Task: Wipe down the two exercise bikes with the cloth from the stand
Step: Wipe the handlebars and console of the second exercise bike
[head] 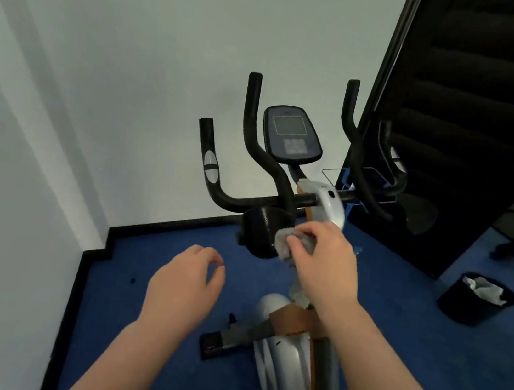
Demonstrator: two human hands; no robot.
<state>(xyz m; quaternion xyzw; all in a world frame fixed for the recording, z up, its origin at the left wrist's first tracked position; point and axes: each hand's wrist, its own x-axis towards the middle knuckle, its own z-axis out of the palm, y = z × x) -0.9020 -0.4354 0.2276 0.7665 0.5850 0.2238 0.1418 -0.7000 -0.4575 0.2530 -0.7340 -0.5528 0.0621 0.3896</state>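
Grey cloth (295, 245) | R hand (325, 264) grips it vs bike (284, 387) knob | L hand (183, 287) loose, empty

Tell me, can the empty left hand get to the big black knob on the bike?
Probably yes. The left hand hovers open just below the black knob, with only blue floor showing between them. The right hand presses the cloth on the knob's right side, leaving the left side free.

- I am in a small fitness room: a silver-and-black exercise bike (286, 377) with curved black foam-covered handlebars (249, 147) and an oval dark console screen (291, 134) stands before me.
- Blue carpet (141, 304) runs to plain white walls (135, 62) edged with black skirting (165, 225).
- A round black waste bin (473, 299) holding crumpled paper sits near a dark slatted panel (463, 124).
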